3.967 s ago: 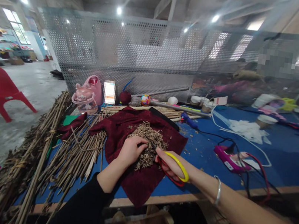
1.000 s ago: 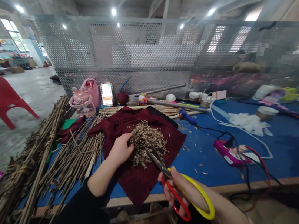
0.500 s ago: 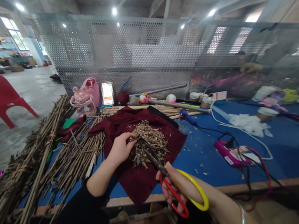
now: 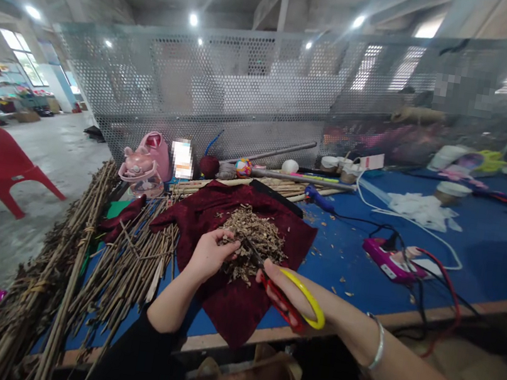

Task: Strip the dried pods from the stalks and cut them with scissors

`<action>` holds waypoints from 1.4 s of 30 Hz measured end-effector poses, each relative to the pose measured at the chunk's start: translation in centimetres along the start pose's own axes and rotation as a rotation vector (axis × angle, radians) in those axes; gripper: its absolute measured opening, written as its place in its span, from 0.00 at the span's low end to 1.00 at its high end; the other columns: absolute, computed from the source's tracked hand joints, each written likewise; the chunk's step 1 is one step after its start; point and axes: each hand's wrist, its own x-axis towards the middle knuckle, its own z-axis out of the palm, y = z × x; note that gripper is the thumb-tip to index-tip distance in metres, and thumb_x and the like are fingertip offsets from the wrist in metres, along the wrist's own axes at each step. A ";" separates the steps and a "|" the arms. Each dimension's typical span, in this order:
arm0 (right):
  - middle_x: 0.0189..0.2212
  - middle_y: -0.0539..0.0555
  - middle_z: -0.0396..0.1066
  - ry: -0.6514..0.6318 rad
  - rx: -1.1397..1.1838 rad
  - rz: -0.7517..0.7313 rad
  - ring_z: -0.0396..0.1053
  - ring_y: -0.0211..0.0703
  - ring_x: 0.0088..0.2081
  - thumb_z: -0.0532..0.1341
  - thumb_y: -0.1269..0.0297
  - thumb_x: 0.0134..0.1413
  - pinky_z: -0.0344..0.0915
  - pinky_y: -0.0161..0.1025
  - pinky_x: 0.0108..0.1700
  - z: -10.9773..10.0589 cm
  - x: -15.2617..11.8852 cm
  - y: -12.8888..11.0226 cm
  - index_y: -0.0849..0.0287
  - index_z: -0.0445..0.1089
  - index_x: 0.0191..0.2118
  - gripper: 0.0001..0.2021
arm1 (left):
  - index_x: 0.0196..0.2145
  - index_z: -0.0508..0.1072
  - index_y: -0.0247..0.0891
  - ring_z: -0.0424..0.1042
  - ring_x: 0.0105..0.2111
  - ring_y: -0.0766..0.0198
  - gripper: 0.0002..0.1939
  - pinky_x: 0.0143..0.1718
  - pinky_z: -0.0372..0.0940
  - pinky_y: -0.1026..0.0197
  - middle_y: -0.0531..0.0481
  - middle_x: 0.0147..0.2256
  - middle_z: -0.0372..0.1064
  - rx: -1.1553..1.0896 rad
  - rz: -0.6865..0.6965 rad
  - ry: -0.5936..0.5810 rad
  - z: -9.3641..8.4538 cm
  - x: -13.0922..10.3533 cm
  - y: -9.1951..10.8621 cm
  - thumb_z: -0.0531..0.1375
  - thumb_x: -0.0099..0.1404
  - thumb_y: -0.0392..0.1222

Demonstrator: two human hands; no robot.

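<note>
Mid-frame, the right hand [image 4: 277, 287] clasps scissors [image 4: 312, 296]; the left hand [image 4: 209, 254] pinches together, on what I can't tell. Best keep fingertips [image 4: 234, 247] off the blades [image 4: 254, 254].

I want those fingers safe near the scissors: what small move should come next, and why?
I'd probably ease the left hand slightly back from the scissors: the right hand holds them pointing toward the left one, close by, over the pile of dry pieces, and anything pinched there is hard to make out.

The blue table [image 4: 337, 250] bears sticks [image 4: 128, 270], maroon cloth [image 4: 235, 315] — and a power strip [image 4: 388, 261].
</note>
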 end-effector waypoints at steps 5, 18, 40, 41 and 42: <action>0.13 0.42 0.47 0.098 -0.162 -0.292 0.44 0.29 0.16 0.46 0.36 0.50 0.44 0.28 0.16 0.3 0.9 0.5 0.60 0.61 0.26 0.28 | 0.26 0.69 0.33 0.64 0.20 0.74 0.17 0.24 0.66 0.68 0.55 0.25 0.64 0.043 -0.011 0.024 0.0 0.0 -0.2 0.68 0.42 0.44; 0.13 0.40 0.50 0.049 0.032 -0.156 0.47 0.29 0.10 0.45 0.35 0.50 0.46 0.28 0.12 -0.9 -1.2 1.3 0.57 0.58 0.34 0.27 | 0.36 0.67 0.36 0.68 0.29 0.67 0.13 0.36 0.66 0.61 0.52 0.31 0.67 0.186 0.119 0.087 -0.9 0.7 -0.7 0.61 0.50 0.37; 0.23 0.50 0.58 -0.163 0.773 -0.472 0.54 0.34 0.21 0.55 0.40 0.47 0.59 0.28 0.14 -5.1 -0.3 7.6 0.56 0.65 0.42 0.26 | 0.42 0.71 0.34 0.70 0.43 0.59 0.15 0.48 0.61 0.60 0.42 0.41 0.72 1.186 0.107 0.187 -3.3 5.5 1.5 0.51 0.59 0.35; 0.23 0.50 0.58 -0.167 0.774 -0.467 0.54 0.34 0.21 0.55 0.40 0.47 0.59 0.28 0.14 -5.1 -0.2 7.8 0.56 0.65 0.43 0.26 | 0.41 0.72 0.34 0.70 0.44 0.58 0.14 0.48 0.61 0.60 0.41 0.41 0.72 1.231 0.098 0.191 -3.2 6.5 1.4 0.52 0.59 0.35; 0.24 0.51 0.59 -0.170 0.776 -0.461 0.54 0.34 0.21 0.55 0.39 0.46 0.59 0.27 0.14 -5.2 -0.1 8.0 0.56 0.65 0.43 0.26 | 0.41 0.72 0.34 0.69 0.44 0.56 0.13 0.48 0.61 0.59 0.39 0.42 0.71 1.255 0.094 0.192 -3.0 7.4 1.2 0.54 0.59 0.36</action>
